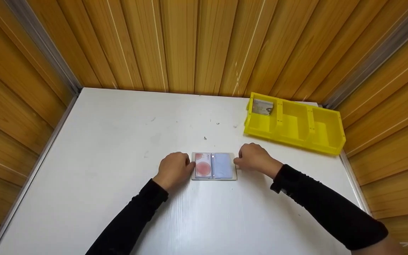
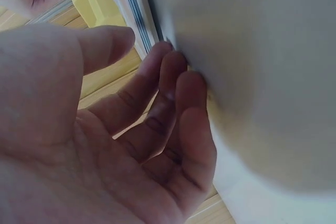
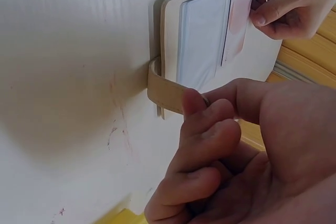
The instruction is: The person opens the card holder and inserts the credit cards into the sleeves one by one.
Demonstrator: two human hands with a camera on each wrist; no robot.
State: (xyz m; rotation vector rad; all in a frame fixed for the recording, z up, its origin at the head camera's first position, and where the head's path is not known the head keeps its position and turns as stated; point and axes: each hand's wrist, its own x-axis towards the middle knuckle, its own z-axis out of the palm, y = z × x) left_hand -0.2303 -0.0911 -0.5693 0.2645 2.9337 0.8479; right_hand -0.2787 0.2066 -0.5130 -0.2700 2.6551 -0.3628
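A small cream card holder (image 1: 234,174) lies unfolded on the white table. Its left side has a clear sleeve with a red-and-white card (image 1: 203,169); the right side shows a pale blue-white sleeve (image 1: 222,165). My right hand (image 1: 255,157) pinches the end of the holder's strap (image 3: 167,92) between thumb and forefinger, and the strap bends up from the right edge. At the left edge rests my left hand (image 1: 175,168). In the left wrist view the bent fingers (image 2: 191,90) touch the table beside the holder, with the thumb apart from them.
A yellow three-compartment bin (image 1: 294,140) stands at the back right of the table. Its left compartment holds a folded, greyish printed paper (image 1: 262,107). Wood-patterned walls (image 1: 179,46) enclose the back and both sides. Small dark marks (image 1: 205,138) dot the tabletop.
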